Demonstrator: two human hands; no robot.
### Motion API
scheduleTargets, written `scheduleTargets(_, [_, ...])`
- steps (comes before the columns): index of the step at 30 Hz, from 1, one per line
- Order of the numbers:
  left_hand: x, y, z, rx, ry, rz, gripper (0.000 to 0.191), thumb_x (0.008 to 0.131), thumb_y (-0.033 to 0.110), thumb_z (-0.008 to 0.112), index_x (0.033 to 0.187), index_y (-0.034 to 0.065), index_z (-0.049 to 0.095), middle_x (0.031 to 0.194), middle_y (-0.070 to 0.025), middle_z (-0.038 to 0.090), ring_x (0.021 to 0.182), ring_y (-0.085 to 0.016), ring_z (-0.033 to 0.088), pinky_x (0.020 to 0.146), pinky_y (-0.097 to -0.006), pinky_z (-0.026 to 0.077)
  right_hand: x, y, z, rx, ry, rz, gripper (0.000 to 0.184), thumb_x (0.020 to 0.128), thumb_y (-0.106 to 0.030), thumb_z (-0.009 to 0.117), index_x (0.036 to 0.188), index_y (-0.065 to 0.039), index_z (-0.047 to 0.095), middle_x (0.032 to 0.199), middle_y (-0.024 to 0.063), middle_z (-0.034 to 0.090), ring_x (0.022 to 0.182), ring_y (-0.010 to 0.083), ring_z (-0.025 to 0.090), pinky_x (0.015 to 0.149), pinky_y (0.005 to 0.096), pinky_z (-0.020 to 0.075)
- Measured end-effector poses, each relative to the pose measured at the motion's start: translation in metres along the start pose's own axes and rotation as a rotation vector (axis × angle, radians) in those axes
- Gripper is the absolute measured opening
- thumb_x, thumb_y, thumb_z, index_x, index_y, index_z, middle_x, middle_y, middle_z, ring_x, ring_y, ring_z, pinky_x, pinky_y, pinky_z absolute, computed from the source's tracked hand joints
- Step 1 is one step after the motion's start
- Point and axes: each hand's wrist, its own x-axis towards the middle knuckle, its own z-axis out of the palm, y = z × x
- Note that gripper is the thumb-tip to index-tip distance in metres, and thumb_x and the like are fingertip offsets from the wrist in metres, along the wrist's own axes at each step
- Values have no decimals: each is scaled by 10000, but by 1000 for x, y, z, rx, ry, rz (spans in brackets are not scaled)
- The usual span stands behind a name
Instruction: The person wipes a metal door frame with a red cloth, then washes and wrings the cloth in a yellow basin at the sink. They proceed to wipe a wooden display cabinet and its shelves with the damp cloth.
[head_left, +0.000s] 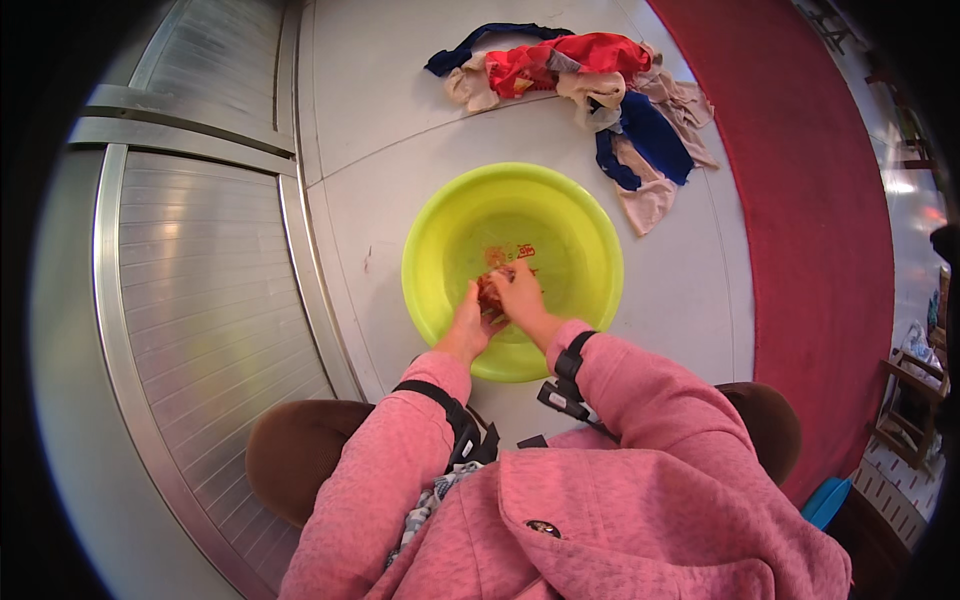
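A round yellow-green plastic basin (422, 277) stands on the floor in front of me. Inside its rim, my left hand (472, 322) and my right hand (523, 295) meet around a small reddish-brown bunched thing (490, 294). It is blurred and partly covered by fingers, so I cannot tell for sure whether it is cloth. My left hand cups it from the left and below, while the right fingers press on it from above. Red printed marks (525, 250) show on the basin's bottom just beyond my hands. Whether the basin holds water is unclear.
A heap of clothes, with a red garment (577, 64) and a dark blue one (656, 135), lies on the pale tiled floor (360, 142) beyond the basin. Metal door panels (202, 262) stand at left. A red carpet (817, 247) runs along the right, with a blue object (825, 501) near it.
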Motion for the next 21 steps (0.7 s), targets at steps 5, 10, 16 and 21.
scheduleTargets(5, [13, -2, -8, -250, -280, 301, 302, 988, 344, 413, 1119, 125, 574, 1043, -61, 640, 924, -218, 628, 827, -366, 519, -48, -42, 14, 55, -120, -376, 248, 872, -276, 610, 979, -58, 559, 883, 192, 648, 815, 390, 629, 741, 458, 496])
scheduleTargets(10, [3, -2, 22, -185, 35, 188, 368, 1008, 353, 385, 1200, 77, 537, 1159, -121, 618, 1041, -266, 614, 931, -430, 500, 31, 6, -26, -261, 36, -165, 263, 891, -296, 607, 954, -40, 603, 866, 216, 634, 813, 371, 629, 736, 462, 487])
scheduleTargets(16, [-13, -9, 15, -37, 145, 24, 474, 1009, 466, 354, 1267, 80, 453, 1177, -146, 524, 1012, -317, 560, 910, -500, 486, 18, 29, -22, -202, 82, -24, 297, 837, -266, 661, 953, -7, 572, 854, 204, 655, 796, 394, 633, 727, 456, 500])
scheduleTargets(21, [-10, -1, -2, -161, -318, 242, 367, 984, 428, 404, 1000, 128, 617, 960, -52, 651, 869, -229, 618, 769, -389, 513, -50, -36, 11, 26, -142, -260, 299, 867, -325, 586, 985, -53, 550, 865, 215, 653, 823, 408, 629, 731, 489, 486])
